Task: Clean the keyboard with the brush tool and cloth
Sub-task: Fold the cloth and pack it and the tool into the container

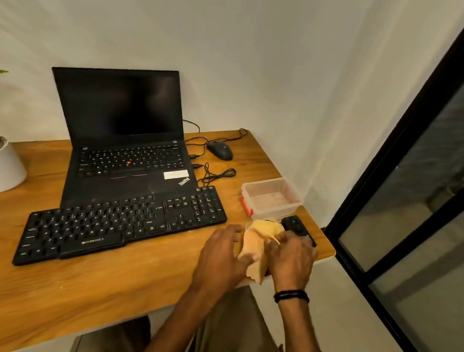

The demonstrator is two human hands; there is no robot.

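Held a crumpled orange cloth (257, 246) between left hand (222, 258) and right hand (292, 259), both pinching it, at three o'clock from the black Zebronics keyboard (119, 226) on the wooden desk (65, 287). Found a clear plastic container (272, 198) at twelve o'clock from the cloth, a small black device (296, 226) at one o'clock, just beside the right fingers.

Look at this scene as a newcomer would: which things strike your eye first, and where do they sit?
The left hand and right hand grip a yellow cloth at the right front edge of the wooden desk. A black keyboard lies slanted across the desk's middle, just in front of an open laptop with a dark screen. Behind the hands stands a clear plastic box with a red clasp.
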